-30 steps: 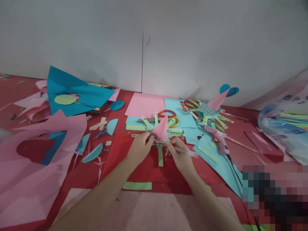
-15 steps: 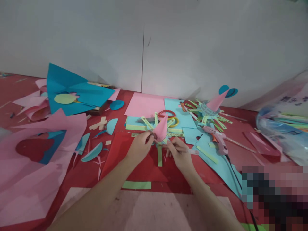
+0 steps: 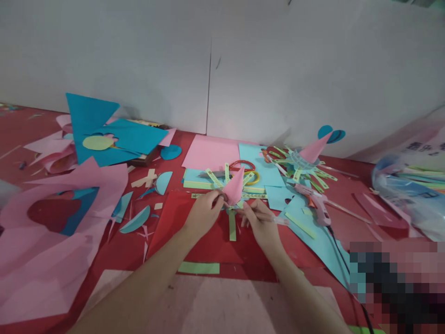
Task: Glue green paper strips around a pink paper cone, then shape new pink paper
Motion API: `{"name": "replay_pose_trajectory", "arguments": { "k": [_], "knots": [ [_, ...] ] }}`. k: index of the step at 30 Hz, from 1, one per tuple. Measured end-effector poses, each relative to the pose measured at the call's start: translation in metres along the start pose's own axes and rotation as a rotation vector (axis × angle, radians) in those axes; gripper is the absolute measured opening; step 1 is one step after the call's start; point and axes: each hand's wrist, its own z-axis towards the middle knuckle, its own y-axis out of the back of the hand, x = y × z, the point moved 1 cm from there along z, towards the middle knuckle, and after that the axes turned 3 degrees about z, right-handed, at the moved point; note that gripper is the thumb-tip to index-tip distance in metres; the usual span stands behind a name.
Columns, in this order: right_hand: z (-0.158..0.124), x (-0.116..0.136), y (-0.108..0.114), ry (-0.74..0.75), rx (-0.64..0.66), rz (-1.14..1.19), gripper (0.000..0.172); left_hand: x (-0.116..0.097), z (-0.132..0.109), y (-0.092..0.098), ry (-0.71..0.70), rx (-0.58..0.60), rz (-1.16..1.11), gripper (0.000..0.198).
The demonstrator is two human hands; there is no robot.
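Observation:
In the middle of the head view stands a pink paper cone (image 3: 233, 185) on a light blue base, with green patterned paper strips (image 3: 232, 225) fanning out around it. My left hand (image 3: 205, 208) is closed, thumb and fingertips pinching the cone's lower left edge. On the other side my right hand (image 3: 261, 222) is wrapped round a pen (image 3: 280, 220) with a clear barrel, its far end pointing right. The pen's tip is close to the base, but whether it touches cannot be made out. Red paper (image 3: 201, 241) lies beneath the craft.
Scissors (image 3: 255, 178) with red and yellow handles lie behind the cone. To the right are a similar finished-looking cone craft (image 3: 314, 148), a corded glue gun (image 3: 321, 211) and a plastic bag (image 3: 410, 185). Blue card (image 3: 139, 134) and pink paper scraps (image 3: 52, 273) cover the left.
The whole view has shifted slightly. Both hands keep their grips, and the pen has barely moved against the paper craft.

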Motion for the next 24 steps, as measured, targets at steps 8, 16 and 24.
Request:
{"name": "replay_pose_trajectory", "arguments": {
  "k": [8,16,24],
  "knots": [
    [-0.0034,0.0000,-0.0014,0.027,0.024,-0.082,0.032,0.0013,0.0001,-0.0013,-0.005,-0.012,0.000,0.020],
    [-0.0033,0.0020,0.0002,0.037,0.038,-0.128,0.031,0.0039,0.0000,-0.0025,-0.009,-0.012,0.014,0.021],
    [-0.0053,0.0024,0.0009,0.030,0.015,-0.068,0.032,0.0034,0.0004,-0.0023,-0.018,-0.012,0.022,0.021]
  ]
}}
